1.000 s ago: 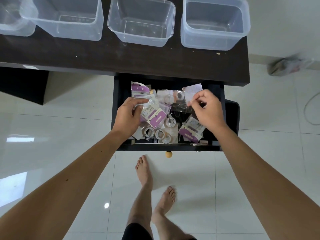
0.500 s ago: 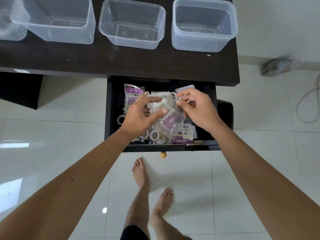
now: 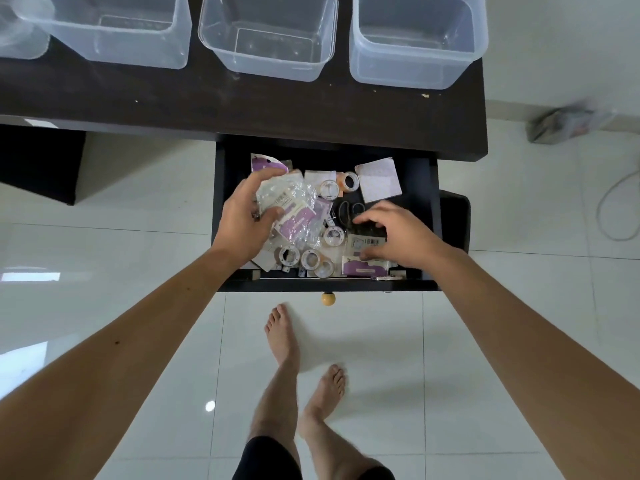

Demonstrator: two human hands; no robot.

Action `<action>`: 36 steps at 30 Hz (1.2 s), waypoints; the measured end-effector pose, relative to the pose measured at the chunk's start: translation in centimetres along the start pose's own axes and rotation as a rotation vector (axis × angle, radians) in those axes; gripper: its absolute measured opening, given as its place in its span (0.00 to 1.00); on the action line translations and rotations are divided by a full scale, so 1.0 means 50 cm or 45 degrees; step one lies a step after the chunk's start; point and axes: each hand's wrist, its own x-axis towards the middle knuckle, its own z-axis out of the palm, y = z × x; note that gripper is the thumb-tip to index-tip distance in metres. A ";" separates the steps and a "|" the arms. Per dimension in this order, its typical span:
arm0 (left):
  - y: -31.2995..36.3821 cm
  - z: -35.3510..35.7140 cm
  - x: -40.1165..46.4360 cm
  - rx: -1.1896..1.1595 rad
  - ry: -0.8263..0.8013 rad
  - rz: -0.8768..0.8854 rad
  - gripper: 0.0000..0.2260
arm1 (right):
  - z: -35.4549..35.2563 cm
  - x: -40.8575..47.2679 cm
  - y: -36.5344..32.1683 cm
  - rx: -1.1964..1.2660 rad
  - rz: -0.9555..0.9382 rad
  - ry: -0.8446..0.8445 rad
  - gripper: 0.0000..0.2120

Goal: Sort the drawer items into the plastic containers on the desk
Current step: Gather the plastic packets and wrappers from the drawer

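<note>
The black drawer (image 3: 221,216) stands pulled out under the dark desk (image 3: 242,98). It holds purple-and-clear plastic packets, several small tape rolls (image 3: 310,259), black scissors (image 3: 348,211) and a pale card (image 3: 379,180). My left hand (image 3: 247,220) grips a bunch of clear packets (image 3: 294,209) over the drawer's left half. My right hand (image 3: 394,235) reaches into the right half, fingers curled over a barcoded packet (image 3: 365,242); whether it grips the packet is unclear. Three clear containers (image 3: 114,29) (image 3: 268,36) (image 3: 415,39) sit on the desk.
Part of another clear container (image 3: 19,36) shows at the desk's far left. A yellow knob (image 3: 328,298) sticks out of the drawer front. My bare feet (image 3: 284,336) stand on white tiles below. A cable (image 3: 613,209) and a blurred object (image 3: 568,121) lie on the floor at right.
My right hand let go of the bunch and dropped to the drawer's right front onto a barcoded packet. My left hand keeps the bunch of packets, now alone.
</note>
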 end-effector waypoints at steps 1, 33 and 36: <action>-0.001 0.001 0.000 0.007 -0.002 0.009 0.29 | 0.004 0.003 0.000 -0.013 0.013 0.006 0.34; 0.013 0.013 -0.042 -0.045 -0.085 0.053 0.20 | -0.023 0.039 -0.165 0.246 -0.255 0.312 0.15; 0.011 0.001 -0.046 -0.087 -0.104 -0.038 0.21 | -0.002 0.062 -0.188 0.249 -0.282 0.355 0.16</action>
